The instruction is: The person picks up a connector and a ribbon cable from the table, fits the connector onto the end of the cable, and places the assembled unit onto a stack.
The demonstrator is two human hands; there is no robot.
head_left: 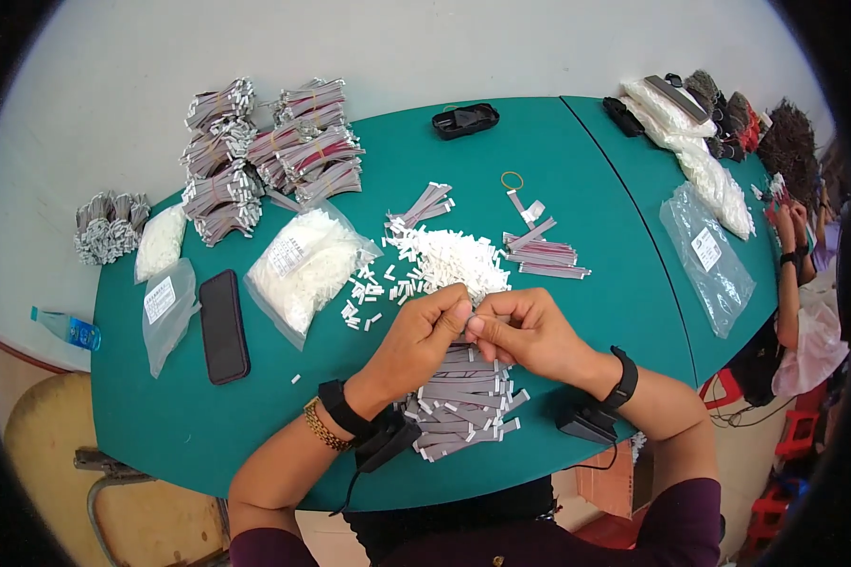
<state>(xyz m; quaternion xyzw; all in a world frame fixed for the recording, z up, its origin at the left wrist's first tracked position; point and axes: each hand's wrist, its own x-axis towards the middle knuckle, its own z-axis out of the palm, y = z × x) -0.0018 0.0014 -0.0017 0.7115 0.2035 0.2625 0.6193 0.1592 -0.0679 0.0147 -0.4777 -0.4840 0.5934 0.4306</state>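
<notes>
- Lying nearest on the table (624, 321): loose grey ribbon cables (463, 406), apparently not yet bundled.
- Just beyond, the left hand (421, 331) and right hand (529, 333) meet, fingertips pinched around something too hidden to identify.
- Past them sits a loose heap of white pieces (459, 260), plenty seemingly left.
- Leftward: a flat bag (168, 317), seemingly empty; a clear bag (291, 263) full of white pieces.
- Farther back: banded cable bundles (222, 156), probably finished.

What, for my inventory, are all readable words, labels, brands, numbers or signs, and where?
None legible; small or blurred:
Left white label on flat clear plastic bag
Middle white label on bulging clear plastic bag
Right white label on crumpled clear plastic bag
Blue label on bluish plastic bottle
</notes>
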